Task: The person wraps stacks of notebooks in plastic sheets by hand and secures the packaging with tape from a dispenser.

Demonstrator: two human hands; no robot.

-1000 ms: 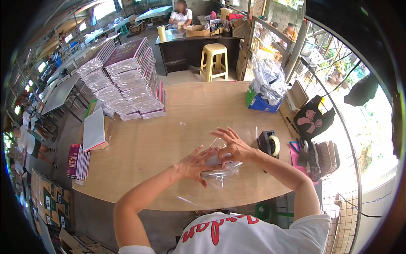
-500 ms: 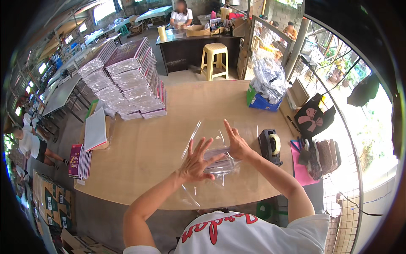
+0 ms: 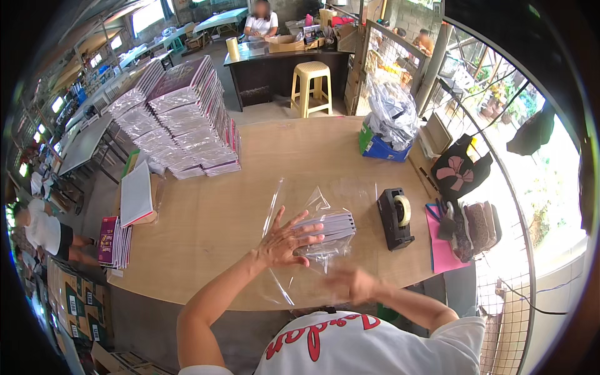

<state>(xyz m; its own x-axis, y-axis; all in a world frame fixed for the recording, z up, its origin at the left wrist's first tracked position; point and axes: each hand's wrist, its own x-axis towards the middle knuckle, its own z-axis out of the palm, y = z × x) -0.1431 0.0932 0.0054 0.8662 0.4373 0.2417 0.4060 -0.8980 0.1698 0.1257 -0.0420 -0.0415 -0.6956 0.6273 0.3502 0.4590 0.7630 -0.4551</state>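
Note:
On the table in front of me, a small stack of thin books or notebooks (image 3: pixel 334 226) lies on a sheet of clear plastic film (image 3: pixel 319 199). Their edges face me, and their covers cannot be made out. My left hand (image 3: pixel 284 242) rests on the stack's left part with its fingers spread, partly hiding it and the film. Close to the film's near right side is my right hand (image 3: pixel 351 284), smeared by motion. Whether it pinches the film cannot be seen. A black tape dispenser (image 3: pixel 394 219) with a roll of clear tape stands to the right of the stack.
Tall piles of plastic-wrapped books (image 3: pixel 181 119) stand at the table's far left. Purple books (image 3: pixel 114 242) sit at its left edge. A blue-green box of plastic (image 3: pixel 384 145) occupies the far right, with a pink sheet (image 3: pixel 445 247) nearer. People are in the background.
My right hand has left the stack's right side and moved toward me, uncovering the book edges. My left hand stays spread on the stack. The view has shifted slightly.

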